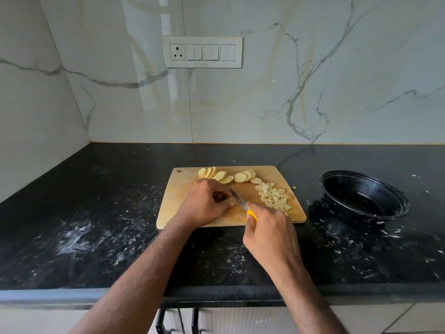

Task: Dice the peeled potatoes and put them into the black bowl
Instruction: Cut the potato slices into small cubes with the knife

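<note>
From the head camera, your right hand point(269, 230) is wrapped tight around the yellow handle of the knife point(243, 204), and the blade points toward 11 o'clock, next to your left hand point(207, 203). Your left hand has its fingers curled down on the wooden board point(168, 203), but what they press is hidden. Round potato slices point(228, 176) lie along the board's 12 o'clock edge, diced bits point(274, 196) sit at its 3 o'clock side, and the black bowl point(363, 196) rests on the counter point(96, 213) at 3 o'clock, apart from the board.

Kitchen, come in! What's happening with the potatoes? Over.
Right hand grips knife; left hand holds potato down. Diced pile, slices on board. Black bowl empty.
</note>
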`<state>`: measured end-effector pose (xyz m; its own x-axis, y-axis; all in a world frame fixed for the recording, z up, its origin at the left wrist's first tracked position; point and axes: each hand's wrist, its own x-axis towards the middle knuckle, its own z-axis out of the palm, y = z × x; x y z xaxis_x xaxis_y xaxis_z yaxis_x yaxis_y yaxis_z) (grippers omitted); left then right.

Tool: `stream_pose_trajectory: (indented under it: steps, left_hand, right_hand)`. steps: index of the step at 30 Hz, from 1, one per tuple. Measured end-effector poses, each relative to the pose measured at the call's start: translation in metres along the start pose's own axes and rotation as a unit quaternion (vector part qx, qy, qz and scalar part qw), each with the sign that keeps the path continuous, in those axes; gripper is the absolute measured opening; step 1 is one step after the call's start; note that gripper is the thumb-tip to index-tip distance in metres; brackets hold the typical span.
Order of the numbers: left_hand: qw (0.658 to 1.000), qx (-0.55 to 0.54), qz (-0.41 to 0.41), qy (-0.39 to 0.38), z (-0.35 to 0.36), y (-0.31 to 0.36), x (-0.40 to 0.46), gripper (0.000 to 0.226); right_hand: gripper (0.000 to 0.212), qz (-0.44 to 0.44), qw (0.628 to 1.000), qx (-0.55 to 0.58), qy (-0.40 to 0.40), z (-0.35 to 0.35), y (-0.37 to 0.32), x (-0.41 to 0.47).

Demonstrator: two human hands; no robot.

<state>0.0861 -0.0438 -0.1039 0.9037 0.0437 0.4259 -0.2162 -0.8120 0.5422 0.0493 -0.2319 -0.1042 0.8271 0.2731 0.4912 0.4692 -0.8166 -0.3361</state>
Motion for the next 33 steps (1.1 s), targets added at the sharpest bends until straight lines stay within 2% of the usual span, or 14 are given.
stream_pose_trajectory:
  steps: [5,13,17,22,27,33]
  left_hand:
    - [1.000,-0.009,-0.004,0.009,-0.002,0.004,-0.001,0.019]
    - [1.000,-0.021,-0.011,-0.003,-0.001,0.004,-0.003,0.043]
    - [1.000,-0.014,-0.004,-0.009,-0.001,0.004,-0.001,0.043]
    - [0.999,-0.027,-0.004,-0.020,-0.001,0.003,0.000,0.039]
    - [0.999,-0.023,0.004,-0.027,0.001,0.003,0.001,0.035]
    - [0.997,0.038,0.024,-0.058,0.006,0.000,0.004,0.029]
  right_hand:
    - [0.024,-0.009,1.000,0.009,-0.003,-0.001,-0.002,0.000]
    - [0.034,-0.032,0.999,0.028,-0.022,0.004,0.000,0.001]
    - [0.033,-0.021,0.998,0.054,-0.016,0.004,0.001,0.006]
    - [0.025,-0.022,0.999,0.022,-0.038,0.003,-0.009,0.009]
    - [0.027,-0.024,0.999,0.013,-0.046,0.008,-0.014,0.012]
    - [0.024,-0.030,0.998,0.026,-0.058,-0.002,-0.009,-0.003]
